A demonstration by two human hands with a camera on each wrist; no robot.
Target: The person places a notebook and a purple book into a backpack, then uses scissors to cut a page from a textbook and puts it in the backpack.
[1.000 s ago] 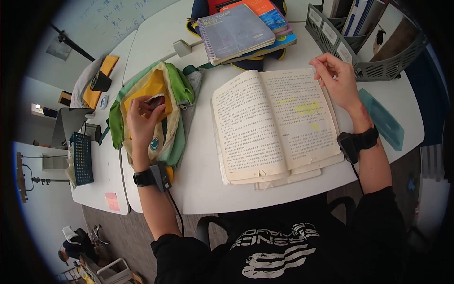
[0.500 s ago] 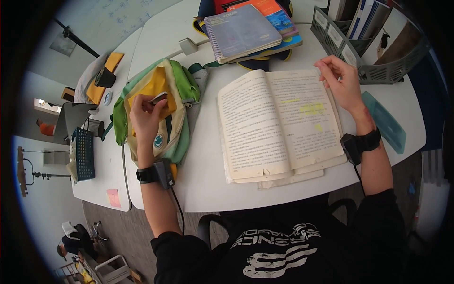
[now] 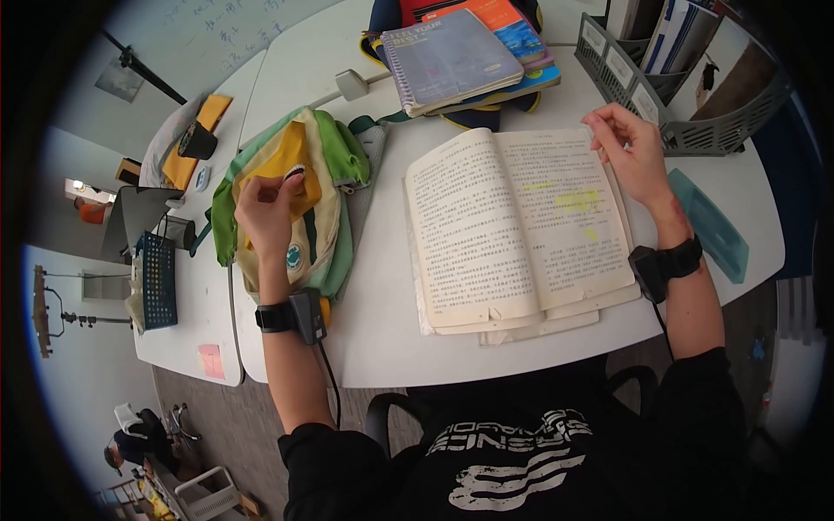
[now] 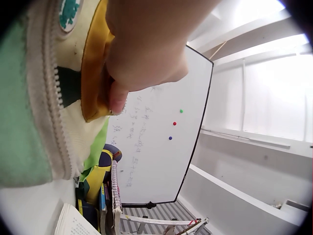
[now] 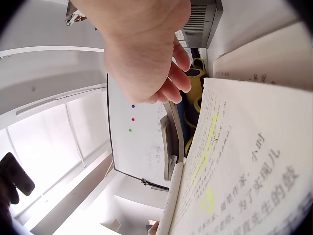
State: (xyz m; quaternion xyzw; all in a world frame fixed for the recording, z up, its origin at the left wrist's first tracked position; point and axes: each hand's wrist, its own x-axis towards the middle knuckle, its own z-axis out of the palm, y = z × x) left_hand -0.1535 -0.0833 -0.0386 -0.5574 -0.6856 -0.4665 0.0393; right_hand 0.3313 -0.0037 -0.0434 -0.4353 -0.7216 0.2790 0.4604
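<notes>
My left hand (image 3: 265, 213) is over a green, cream and yellow backpack (image 3: 334, 252) lying on the left of the table. Its thumb and fingers pinch the edge of the bag's yellow pocket (image 3: 293, 143), where a short row of white zipper teeth (image 3: 295, 171) shows. In the left wrist view the thumb (image 4: 117, 100) lies against the yellow cloth (image 4: 95, 105); the other fingertips are hidden. My right hand (image 3: 632, 152) hovers by the upper right corner of an open book (image 3: 473, 243). Its fingers (image 5: 177, 78) hang loosely curled, holding nothing visible. Yellow highlighter marks the right page.
Behind the book lies a stack with a grey spiral notebook (image 3: 452, 61) on top. A grey file rack (image 3: 695, 130) stands at the back right, near a teal translucent case (image 3: 712, 227). Farther left are a blue basket (image 3: 156, 282) and a pink note (image 3: 211, 361).
The head view has shifted slightly, moving the scene a little rightward. The gap at the pocket's zipper edge beside my left thumb looks narrower. My right hand keeps its place by the book.
</notes>
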